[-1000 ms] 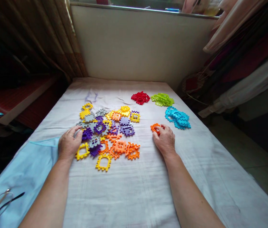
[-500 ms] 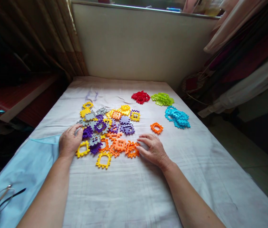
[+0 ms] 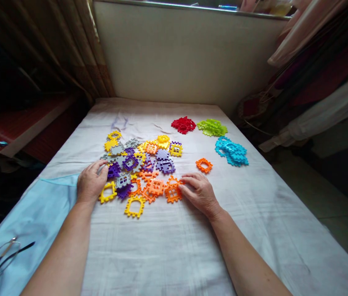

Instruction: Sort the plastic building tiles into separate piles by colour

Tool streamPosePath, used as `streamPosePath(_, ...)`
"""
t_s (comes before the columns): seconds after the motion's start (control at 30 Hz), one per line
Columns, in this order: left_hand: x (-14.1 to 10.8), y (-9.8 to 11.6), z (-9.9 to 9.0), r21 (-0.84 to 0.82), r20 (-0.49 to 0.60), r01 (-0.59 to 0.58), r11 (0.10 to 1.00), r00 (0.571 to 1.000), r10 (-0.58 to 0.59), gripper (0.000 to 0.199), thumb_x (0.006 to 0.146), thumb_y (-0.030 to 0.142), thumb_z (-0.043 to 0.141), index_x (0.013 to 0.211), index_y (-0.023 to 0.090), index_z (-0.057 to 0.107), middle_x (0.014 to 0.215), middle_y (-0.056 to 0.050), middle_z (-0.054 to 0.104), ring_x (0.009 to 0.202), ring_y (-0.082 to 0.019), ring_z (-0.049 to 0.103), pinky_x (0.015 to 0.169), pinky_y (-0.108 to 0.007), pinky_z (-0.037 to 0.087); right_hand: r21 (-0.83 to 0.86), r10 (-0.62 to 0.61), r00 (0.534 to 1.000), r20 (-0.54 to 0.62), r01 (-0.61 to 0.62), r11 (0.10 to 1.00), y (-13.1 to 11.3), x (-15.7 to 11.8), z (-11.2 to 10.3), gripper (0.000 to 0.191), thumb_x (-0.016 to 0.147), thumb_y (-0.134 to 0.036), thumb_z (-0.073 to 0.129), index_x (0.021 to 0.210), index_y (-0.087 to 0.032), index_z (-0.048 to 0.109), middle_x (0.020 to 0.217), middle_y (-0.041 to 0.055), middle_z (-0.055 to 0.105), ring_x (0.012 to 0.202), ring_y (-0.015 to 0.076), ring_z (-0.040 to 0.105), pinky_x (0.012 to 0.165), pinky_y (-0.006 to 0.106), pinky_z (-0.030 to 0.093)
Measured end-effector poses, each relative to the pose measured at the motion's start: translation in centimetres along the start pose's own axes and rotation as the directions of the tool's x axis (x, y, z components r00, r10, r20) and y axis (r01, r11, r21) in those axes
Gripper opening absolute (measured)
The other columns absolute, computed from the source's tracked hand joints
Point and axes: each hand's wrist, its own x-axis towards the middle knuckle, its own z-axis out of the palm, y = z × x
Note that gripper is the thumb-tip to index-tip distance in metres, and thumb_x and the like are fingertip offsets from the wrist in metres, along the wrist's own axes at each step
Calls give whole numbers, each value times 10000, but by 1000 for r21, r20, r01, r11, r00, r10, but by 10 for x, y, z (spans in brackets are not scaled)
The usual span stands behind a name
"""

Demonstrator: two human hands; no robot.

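Observation:
A mixed pile of toothed plastic building tiles lies on the sheet, with purple tiles [image 3: 130, 163], a grey window tile [image 3: 123, 180] and yellow frames [image 3: 135, 206] among them. At the pile's left edge rests my left hand [image 3: 92, 181], fingers loosely bent and thumb apart, beside a yellow frame [image 3: 108, 192]; nothing shows in it. My right hand [image 3: 200, 193] is at the right edge, its thumb and fingertips closed on the edge of an orange building tile [image 3: 173, 181]. An orange window tile [image 3: 173, 193] lies just below, overlapping it. Another orange tile [image 3: 204, 165] lies alone beyond the hand.
Sorted heaps of red tiles [image 3: 183, 125], lime green tiles [image 3: 212, 127] and blue tiles [image 3: 232, 152] sit at the back right. Eyeglasses [image 3: 3, 261] lie on a light blue cloth [image 3: 52, 213] at the left. Clothes [image 3: 322, 102] hang on the right.
The two orange tiles by my right hand have shifted apart, the upper one now showing more clearly at my fingertips. My left hand has stayed in place.

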Motion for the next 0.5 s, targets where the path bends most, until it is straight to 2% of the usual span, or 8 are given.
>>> streamPosePath(0.07, 0, 0, 0, -1, 1, 0, 1000, 1000, 0, 416, 863, 407, 438, 1106, 196, 702, 1203, -100, 712, 1142, -284, 647, 1031, -414, 478, -76, 31, 993, -117, -40, 996, 6, 1, -4, 143, 867, -346, 658, 908, -246, 752, 988, 67, 752, 954, 231, 672, 902, 399, 500)
streamPosePath(0.2, 0, 0, -1, -1, 8, 0, 1000, 1000, 0, 405, 868, 402, 442, 1104, 199, 701, 1218, -98, 706, 1158, -284, 638, 1039, -420, 474, -243, 107, 941, -321, -191, 951, 27, 1, -16, 167, 852, -366, 648, 876, -226, 736, 997, 82, 750, 955, 248, 653, 899, 401, 474)
streamPosePath(0.33, 0, -1, -1, -1, 8, 0, 1000, 1000, 0, 377, 875, 392, 453, 1100, 222, 703, 1212, -79, 710, 1159, -274, 637, 1044, -408, 470, -278, 184, 924, -334, -283, 918, 41, -2, -20, 193, 853, -374, 613, 795, -220, 713, 949, 85, 744, 900, 244, 638, 861, 386, 467)
streamPosePath(0.5, 0, -3, 1, -1, 5, 3, 1000, 1000, -3, 361, 882, 386, 468, 1101, 230, 710, 1207, -78, 711, 1141, -281, 642, 1027, -418, 482, -330, 217, 927, -304, -317, 889, 38, -3, -20, 202, 840, -382, 617, 742, -230, 707, 970, 93, 736, 923, 264, 618, 810, 395, 450)
